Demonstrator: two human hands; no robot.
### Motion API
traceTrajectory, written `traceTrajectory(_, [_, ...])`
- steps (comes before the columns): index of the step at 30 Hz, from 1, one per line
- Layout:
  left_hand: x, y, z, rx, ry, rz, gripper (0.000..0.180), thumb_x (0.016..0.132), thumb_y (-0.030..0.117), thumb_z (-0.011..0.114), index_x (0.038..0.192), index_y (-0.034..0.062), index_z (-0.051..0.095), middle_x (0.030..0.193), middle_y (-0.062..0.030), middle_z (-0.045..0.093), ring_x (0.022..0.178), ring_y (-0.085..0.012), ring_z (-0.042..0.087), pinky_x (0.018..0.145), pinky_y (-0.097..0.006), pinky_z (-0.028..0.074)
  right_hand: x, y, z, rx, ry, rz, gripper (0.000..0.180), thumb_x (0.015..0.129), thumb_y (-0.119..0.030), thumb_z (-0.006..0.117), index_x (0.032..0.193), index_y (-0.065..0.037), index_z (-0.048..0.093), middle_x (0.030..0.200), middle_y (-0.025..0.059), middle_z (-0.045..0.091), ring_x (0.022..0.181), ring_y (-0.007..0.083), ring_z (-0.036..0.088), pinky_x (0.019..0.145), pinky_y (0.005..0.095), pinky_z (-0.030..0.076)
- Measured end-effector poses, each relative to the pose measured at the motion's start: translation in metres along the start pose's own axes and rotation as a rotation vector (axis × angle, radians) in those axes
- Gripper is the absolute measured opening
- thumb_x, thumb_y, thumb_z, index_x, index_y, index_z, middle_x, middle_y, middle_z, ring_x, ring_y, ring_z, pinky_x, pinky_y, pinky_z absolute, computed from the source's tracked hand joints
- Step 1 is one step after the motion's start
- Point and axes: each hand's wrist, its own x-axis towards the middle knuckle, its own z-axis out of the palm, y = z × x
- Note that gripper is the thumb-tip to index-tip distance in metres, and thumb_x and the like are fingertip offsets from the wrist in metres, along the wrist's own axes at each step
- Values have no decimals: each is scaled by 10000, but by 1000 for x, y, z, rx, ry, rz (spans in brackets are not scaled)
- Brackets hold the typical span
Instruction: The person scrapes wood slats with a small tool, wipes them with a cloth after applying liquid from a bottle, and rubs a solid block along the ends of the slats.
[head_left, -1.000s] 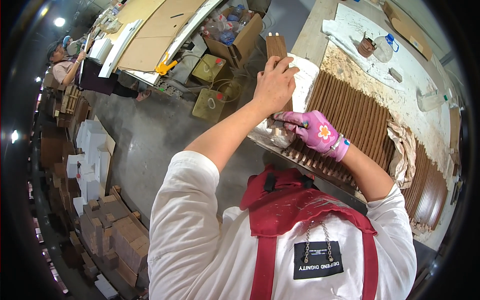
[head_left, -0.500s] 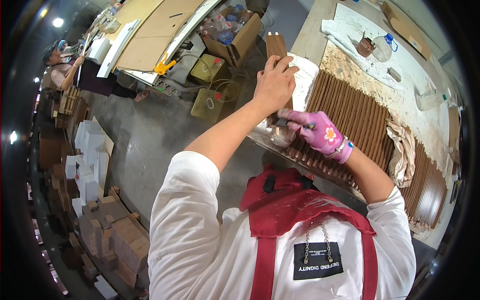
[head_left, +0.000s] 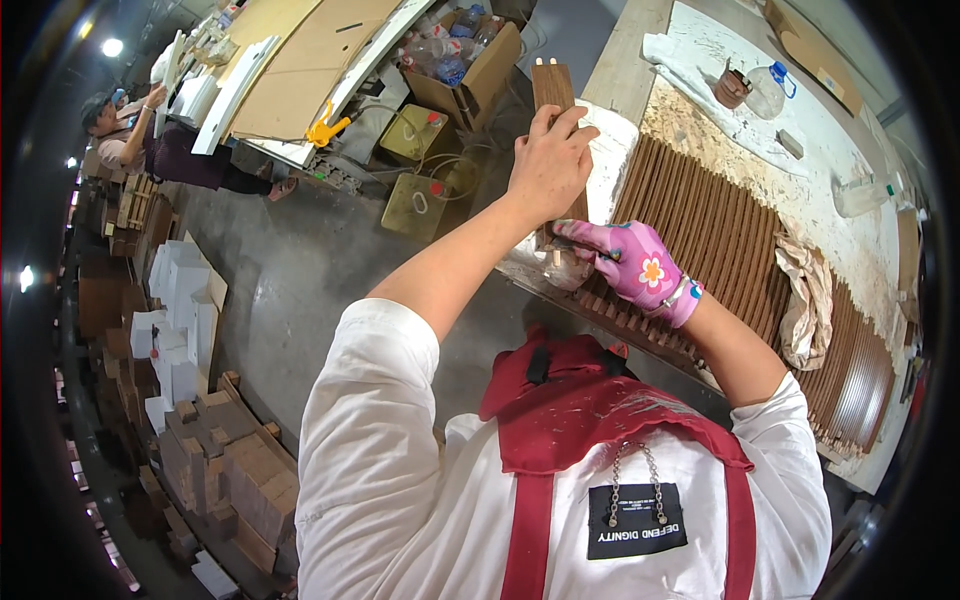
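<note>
My bare left hand (head_left: 552,165) grips a brown wooden slat (head_left: 553,84) across its width. Two pale dowel pegs stick out of its far end. The slat lies along the left edge of the worktable, beside a white block (head_left: 612,150). At the slat's near end is my right hand (head_left: 630,262), in a pink flowered glove. Its fingers are bent together against that end, and what they pinch, if anything, is hidden. Just under the fingertips sits a crumpled clear plastic wrap (head_left: 562,270). Close on the right, a row of similar brown slats (head_left: 700,225) lies side by side.
A crumpled tan cloth (head_left: 803,300) lies over the slats. Farther back are a brown jar (head_left: 732,89), a clear jug (head_left: 767,92) and a clear bottle (head_left: 862,196). Left of the table stand yellowish cans (head_left: 413,208) and a carton of bottles (head_left: 485,85). Another person (head_left: 140,140) works far left.
My right hand has turned slightly and its fingers have shifted at the slat's near end. My left hand keeps its hold. The far person's arms have risen a little.
</note>
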Motion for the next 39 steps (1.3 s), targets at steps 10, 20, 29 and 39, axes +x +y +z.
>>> traceTrajectory(10, [-2,1,0,3,-5,-15,272,888,166,512,1126,124,634,1341,-58,471,1258,-325,375,877,-551,441,-3,-1,-5,200,-11,77,454,783,-35,546,1231,-93,590,853,121,662,785,326,652,723,356,517])
traceTrajectory(20, [0,1,2,-7,-2,-19,269,889,169,517,1126,133,638,1343,-52,472,1261,-322,374,877,-551,442,-11,-12,-8,203,16,72,359,849,-86,548,1203,-67,605,932,140,685,835,310,679,758,360,530])
traceTrajectory(29, [-1,1,1,10,-9,-16,273,887,170,518,1132,134,633,1348,-52,465,1261,-324,371,875,-540,446,-13,-8,-2,-28,65,105,426,828,-74,540,1247,-144,577,914,85,686,795,322,657,711,380,529])
traceTrajectory(39, [0,1,2,7,-6,-19,275,886,162,515,1137,134,625,1353,-49,459,1265,-330,366,882,-535,442,-14,-6,-8,22,-102,25,419,825,-61,545,1240,-108,583,931,134,688,793,317,665,751,341,533])
